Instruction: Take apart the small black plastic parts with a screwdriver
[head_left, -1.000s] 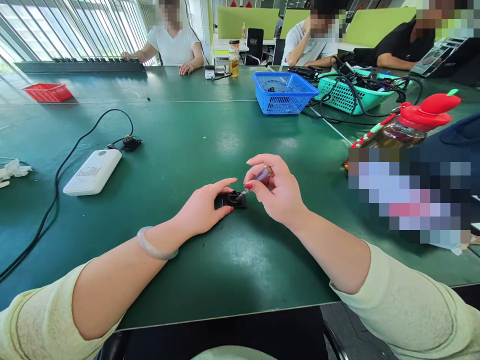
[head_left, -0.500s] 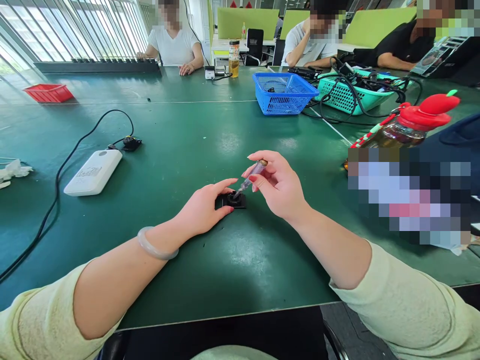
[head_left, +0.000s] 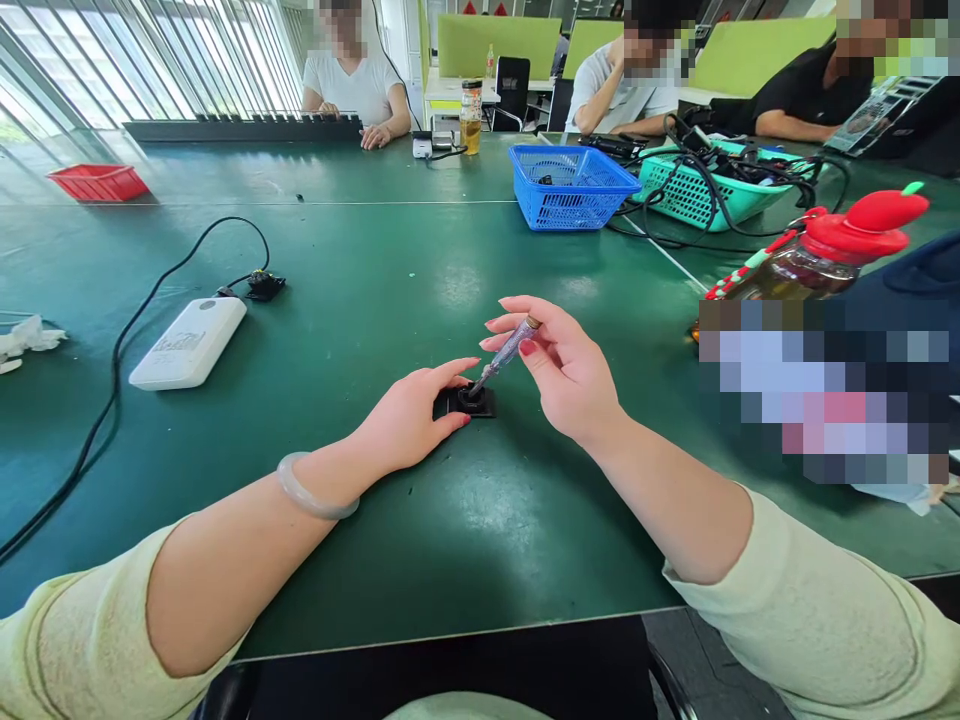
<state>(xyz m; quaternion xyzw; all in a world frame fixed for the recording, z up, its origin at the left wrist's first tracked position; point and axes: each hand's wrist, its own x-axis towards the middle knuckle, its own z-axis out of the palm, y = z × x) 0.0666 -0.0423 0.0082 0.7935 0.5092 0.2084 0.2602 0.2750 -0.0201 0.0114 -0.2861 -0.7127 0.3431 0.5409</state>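
A small flat black part (head_left: 484, 408) with a round raised middle lies on the green table (head_left: 360, 300) in front of me. My left hand (head_left: 409, 415) grips its left side between thumb and fingers, pressing it to the tabletop. In my right hand (head_left: 574, 370) is a screwdriver (head_left: 508, 352) with a clear, purplish handle. It leans to the right, its tip down at the round middle of the black part. Thumb and fingers hold the handle loosely near its top. What the tip touches is too small to make out.
To the left lie a white power bank (head_left: 189, 345) and a black cable (head_left: 116, 365). Farther back stand a red tray (head_left: 97, 183), a blue basket (head_left: 574, 190) and a green basket (head_left: 705, 195) of cables. A red-lidded bottle (head_left: 814, 260) stands right. Several people sit across the table.
My right hand's fingers have shifted on the screwdriver handle and spread slightly. The left hand keeps its hold on the black part. Across the table, a person's long black bar has moved right.
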